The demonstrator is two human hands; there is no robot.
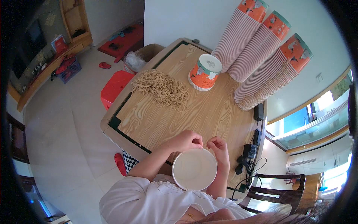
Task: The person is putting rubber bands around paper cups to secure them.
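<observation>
A white paper bucket (194, 170) is at the table's near edge, close to my body, its open mouth facing up and its inside bare. My left hand (189, 141) is at the bucket's far rim, thumb and fingers pinched together. Just right of it, my right hand (219, 148) is pinched too, at the same rim. Whatever lies between the fingertips is too small to make out. Beyond my hands, a tangled heap of tan cord (161, 89) lies on the table. An orange and green paper bucket (204, 74) stands upside down right of the heap, more rims showing beneath it.
Tall stacks of nested paper buckets (238, 35) rise at the table's far right, tan cord (274, 87) draped along the nearest stack. Black power adapters (250, 150) and cables line the right edge. A red stool (116, 87) stands left of the wooden table (149, 123); a dark chair (276, 194) is at right.
</observation>
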